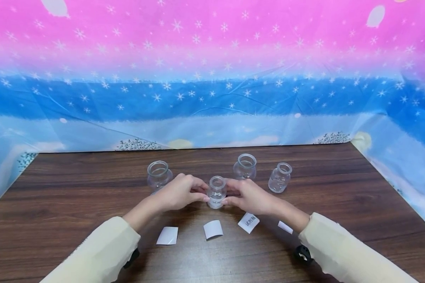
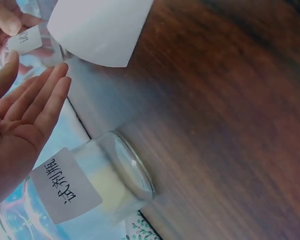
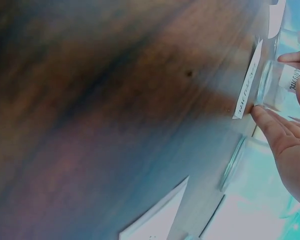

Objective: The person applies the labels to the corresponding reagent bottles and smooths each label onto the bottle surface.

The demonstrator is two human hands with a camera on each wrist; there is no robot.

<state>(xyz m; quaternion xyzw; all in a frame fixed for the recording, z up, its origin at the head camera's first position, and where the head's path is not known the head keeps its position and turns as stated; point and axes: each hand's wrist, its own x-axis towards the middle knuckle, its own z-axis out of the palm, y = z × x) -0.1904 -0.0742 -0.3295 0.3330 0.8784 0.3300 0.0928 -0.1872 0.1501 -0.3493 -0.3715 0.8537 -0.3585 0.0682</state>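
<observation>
A small clear glass jar (image 1: 217, 189) stands upright mid-table between both hands, with a white handwritten label (image 2: 26, 41) on its near lower side. My right hand (image 1: 252, 196) holds it from the right; its thumb lies at the label's edge and its fingers reach behind the glass. On the other side, my left hand (image 1: 177, 192) has its thumb and fingers extended around the jar's left side. In the left wrist view those fingers look straight and spread; whether they touch the glass cannot be told. A wider glass jar (image 2: 122, 170) with a handwritten label stands near the left hand.
Behind the right hand stands another wide jar (image 1: 244, 169), and a small jar (image 1: 279, 180) is farther right. Several white paper pieces lie toward the front, including a blank one (image 1: 168, 236) and one with handwriting (image 1: 249, 223). A patterned cloth (image 1: 212, 98) hangs behind the wooden table (image 1: 74, 188).
</observation>
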